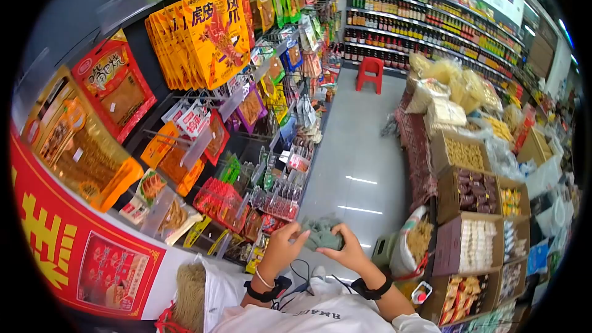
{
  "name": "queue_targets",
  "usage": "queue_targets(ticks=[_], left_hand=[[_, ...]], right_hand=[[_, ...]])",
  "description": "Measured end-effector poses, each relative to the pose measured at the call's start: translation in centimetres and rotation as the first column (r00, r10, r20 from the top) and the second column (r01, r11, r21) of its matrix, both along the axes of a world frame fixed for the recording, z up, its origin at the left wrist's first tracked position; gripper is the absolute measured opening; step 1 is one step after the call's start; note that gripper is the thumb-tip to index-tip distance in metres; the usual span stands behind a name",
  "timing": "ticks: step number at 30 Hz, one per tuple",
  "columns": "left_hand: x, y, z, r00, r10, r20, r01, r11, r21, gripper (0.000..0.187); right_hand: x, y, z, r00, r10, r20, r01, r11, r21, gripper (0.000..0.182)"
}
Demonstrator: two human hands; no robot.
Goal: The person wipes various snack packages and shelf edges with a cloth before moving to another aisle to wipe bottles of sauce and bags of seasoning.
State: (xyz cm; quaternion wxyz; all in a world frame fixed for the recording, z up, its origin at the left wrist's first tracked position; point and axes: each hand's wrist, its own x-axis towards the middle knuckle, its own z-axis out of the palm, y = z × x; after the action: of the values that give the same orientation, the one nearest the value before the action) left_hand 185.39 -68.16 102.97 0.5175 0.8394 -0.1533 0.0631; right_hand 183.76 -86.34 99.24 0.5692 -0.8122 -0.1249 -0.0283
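A crumpled grey-green cloth (323, 234) is held up in front of my body, over the aisle floor. My left hand (282, 250) pinches its left side between thumb and fingers. On the opposite side, my right hand (349, 250) grips the cloth with the thumb on top. Its far edge looks fuzzy, and part of the fingers is hidden behind it. Dark bands (372, 290) circle both wrists, and a thin cable hangs below the hands.
Racks of hanging snack packets (209, 37) line the left side. Open boxes of packaged food (478, 243) and sacks (412, 240) stand on the right. A red stool (370, 75) is farther down the grey aisle (351, 148), before shelves of bottles (401, 24).
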Motion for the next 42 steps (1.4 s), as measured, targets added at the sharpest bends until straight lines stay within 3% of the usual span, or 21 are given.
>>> queue_targets(ticks=[3, 5, 6, 7, 8, 9, 11, 12, 13, 15, 17, 18, 19, 21, 22, 25, 27, 29, 33, 37, 42], left_hand=[[5.1, -1.1, 1.1, 0.998, 0.055, -0.042, -0.056, 0.998, -0.023, 0.022], [7.3, -1.2, 2.1, 0.995, 0.098, -0.036, -0.095, 0.994, 0.060, 0.022], [8.5, -1.4, 1.7, 0.997, 0.077, 0.030, -0.075, 0.996, -0.054, 0.023], [9.5, -1.2, 1.6, 0.992, 0.067, 0.104, -0.050, 0.985, -0.165, 0.026], [10.3, -0.4, 1.5, 0.997, 0.060, 0.039, -0.055, 0.992, -0.114, 0.016], [11.2, 0.1, 1.4, 0.993, 0.114, 0.040, -0.109, 0.987, -0.119, 0.016], [13.0, 0.7, 1.6, 0.923, 0.379, -0.063, -0.369, 0.826, -0.426, 0.012], [14.5, 2.2, 1.1, 0.908, 0.413, 0.071, -0.341, 0.826, -0.448, 0.020], [15.9, 3.1, 1.0, 0.849, 0.523, 0.079, -0.395, 0.725, -0.565, 0.033], [18.3, 3.9, 2.9, 0.698, 0.709, 0.101, -0.513, 0.593, -0.621, 0.045], [21.1, 4.7, 3.4, 0.654, 0.745, 0.131, -0.499, 0.556, -0.665, 0.055], [22.5, 4.4, 3.9, 0.575, 0.804, 0.149, -0.491, 0.485, -0.724, 0.040], [22.9, 4.9, 4.1, 0.532, 0.832, 0.158, -0.511, 0.464, -0.723, 0.040], [23.0, 5.7, 4.2, 0.579, 0.814, 0.035, -0.637, 0.479, -0.603, 0.019], [23.7, 5.0, 4.8, 0.474, 0.879, 0.054, -0.642, 0.387, -0.662, 0.020], [23.2, 3.9, 5.0, 0.429, 0.903, -0.030, -0.717, 0.320, -0.619, 0.017], [23.3, 3.5, 5.3, 0.316, 0.948, -0.024, -0.800, 0.253, -0.544, 0.014], [23.6, 4.0, 4.4, 0.290, 0.955, 0.058, -0.763, 0.267, -0.589, 0.012], [24.6, 2.9, 5.8, 0.206, 0.975, 0.087, -0.720, 0.211, -0.661, 0.010], [23.0, 3.3, 5.8, 0.293, 0.955, 0.039, -0.819, 0.272, -0.506, 0.017], [23.1, 3.5, 5.8, 0.373, 0.927, 0.040, -0.724, 0.318, -0.613, 0.022]], right_hand=[[5.7, -1.1, 0.2, 0.998, -0.012, 0.064, 0.006, 0.996, 0.092, 0.054], [9.0, -0.6, 2.6, 0.999, -0.019, 0.040, 0.009, 0.975, 0.223, 0.057], [11.2, -0.4, 1.9, 0.996, 0.087, -0.013, -0.077, 0.931, 0.356, 0.062], [13.6, 0.0, 1.1, 0.992, 0.129, -0.008, -0.117, 0.926, 0.358, 0.062], [16.3, 0.5, 0.0, 0.986, 0.165, -0.021, -0.147, 0.922, 0.357, 0.064], [18.6, 0.9, -0.6, 0.978, 0.206, -0.037, -0.180, 0.918, 0.352, 0.067], [23.1, 2.6, 0.4, 0.943, 0.328, -0.055, -0.280, 0.872, 0.402, 0.069], [25.1, 3.9, 1.1, 0.905, 0.424, -0.045, -0.275, 0.662, 0.698, 0.068], [26.9, 4.9, 1.7, 0.859, 0.512, -0.017, -0.204, 0.373, 0.905, 0.067], [30.5, 6.5, 2.7, 0.790, 0.612, 0.043, -0.267, 0.280, 0.922, 0.068], [33.9, 8.4, 2.6, 0.688, 0.719, 0.103, -0.308, 0.160, 0.938, 0.066], [35.2, 9.1, 2.0, 0.636, 0.760, 0.135, -0.355, 0.133, 0.925, 0.066], [36.1, 9.8, 1.9, 0.595, 0.790, 0.144, -0.367, 0.107, 0.924, 0.066], [37.0, 11.5, 1.7, 0.573, 0.813, 0.101, -0.392, 0.164, 0.905, 0.069], [37.1, 12.1, 2.3, 0.530, 0.844, 0.085, -0.393, 0.156, 0.906, 0.071], [36.6, 14.3, 2.6, 0.331, 0.943, 0.021, -0.373, 0.110, 0.921, 0.068], [35.2, 16.1, 3.6, 0.272, 0.960, 0.070, -0.379, 0.039, 0.925, 0.062], [34.1, 17.4, 5.8, 0.441, 0.890, -0.119, -0.463, 0.339, 0.819, 0.050], [33.8, 18.0, 9.4, 0.453, 0.886, -0.095, -0.403, 0.299, 0.865, 0.039], [35.3, 17.0, 9.2, 0.505, 0.859, -0.089, -0.326, 0.285, 0.901, 0.034], [39.8, 14.2, 8.6, 0.696, 0.711, -0.098, -0.161, 0.289, 0.944, 0.035]])
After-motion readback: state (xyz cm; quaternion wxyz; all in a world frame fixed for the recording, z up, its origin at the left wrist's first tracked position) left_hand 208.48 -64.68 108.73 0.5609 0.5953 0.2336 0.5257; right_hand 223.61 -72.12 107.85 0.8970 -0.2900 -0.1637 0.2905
